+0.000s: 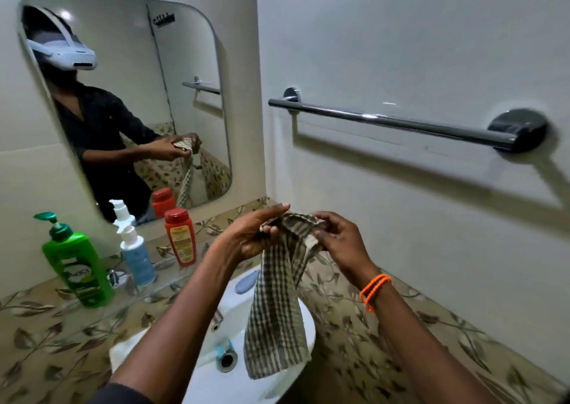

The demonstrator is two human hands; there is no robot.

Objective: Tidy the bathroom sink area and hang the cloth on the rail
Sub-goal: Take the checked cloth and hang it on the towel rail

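Note:
A checked brown-and-cream cloth point(277, 311) hangs down over the white sink point(212, 382). My left hand point(246, 237) and my right hand point(342, 243) both grip its bunched top edge, close together, above the basin. The chrome rail point(391, 121) is fixed to the right wall, above and to the right of my hands, with nothing on it. My right wrist wears an orange band.
On a glass shelf point(166, 268) under the mirror point(129, 95) stand a green pump bottle point(78, 268), a blue pump bottle point(137, 258) and a red bottle point(181, 237). A grey soap bar point(246, 281) lies on the sink's back rim, next to the tap point(217, 318). Leaf-patterned tiles surround the sink.

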